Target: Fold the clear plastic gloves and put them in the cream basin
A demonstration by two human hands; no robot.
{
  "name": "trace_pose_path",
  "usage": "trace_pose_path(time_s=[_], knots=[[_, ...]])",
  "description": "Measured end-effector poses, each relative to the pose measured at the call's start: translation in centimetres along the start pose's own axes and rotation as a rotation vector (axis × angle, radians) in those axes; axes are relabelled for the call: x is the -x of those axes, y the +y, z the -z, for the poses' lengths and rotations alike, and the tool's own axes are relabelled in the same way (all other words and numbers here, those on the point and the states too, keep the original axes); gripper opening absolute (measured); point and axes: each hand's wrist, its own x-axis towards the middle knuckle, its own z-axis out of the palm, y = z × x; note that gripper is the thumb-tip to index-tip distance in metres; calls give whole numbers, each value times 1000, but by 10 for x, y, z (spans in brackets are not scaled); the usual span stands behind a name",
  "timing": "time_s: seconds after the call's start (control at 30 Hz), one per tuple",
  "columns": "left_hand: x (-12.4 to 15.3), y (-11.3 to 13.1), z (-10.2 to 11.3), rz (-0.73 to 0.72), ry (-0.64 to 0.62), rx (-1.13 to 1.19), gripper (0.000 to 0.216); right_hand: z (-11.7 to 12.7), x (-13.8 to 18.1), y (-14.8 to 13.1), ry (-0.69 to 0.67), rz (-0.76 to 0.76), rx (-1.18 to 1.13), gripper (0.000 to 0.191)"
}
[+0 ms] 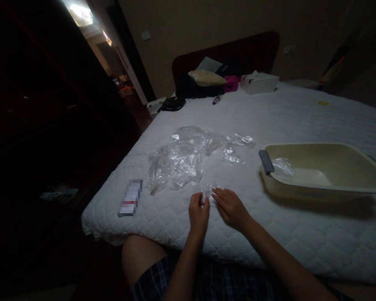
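Observation:
A small clear plastic bag (209,191) lies between my hands, just above the quilted bed cover. My left hand (198,214) is curled, its thumb and fingers pinching the bag's near left side. From the right, my right hand (232,209) meets the same bag with fingers close together at its edge; its thumb is mostly hidden. Just beyond my hands spreads a loose pile of crumpled clear plastic bags (184,156). To the right stands a cream plastic basin (316,194) with a grey handle, and a clear plastic bag (283,167) rests inside it.
A phone (130,198) with a blurred screen lies on the white quilted bed (163,228) at the left. Toward the headboard (253,48) are a white box (259,82), a pillow (207,78), dark cloth and a black bag (173,103). A doorway opens at upper left.

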Motion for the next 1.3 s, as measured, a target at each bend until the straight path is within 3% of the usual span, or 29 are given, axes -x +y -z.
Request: trace_pose_path(time_s=[0.17,0.33,0.5,0.63,0.8,1.03,1.2,1.3], knots=[[1,2,0,5,16,21,17,-4,-2,2,-156,-21,7,36],[2,0,1,7,37,91,18,-6,-1,3,-171,-45,-16,35],[5,-10,1,-160,87,67,30,-5,-2,2,-167,-58,-38,35],[7,-14,1,-298,5,44,29,-5,-2,3,-182,-68,-44,36],[9,-12,1,-303,-94,20,34,-6,-1,5,-192,-76,-48,38],[9,-10,3,-303,-150,-57,34,-8,1,6,-149,-67,-63,35],[10,-10,4,-359,-171,-133,34,-2,3,5,32,-137,-82,33],[10,-12,4,-406,-168,-163,37,1,5,5,88,-88,-42,36]])
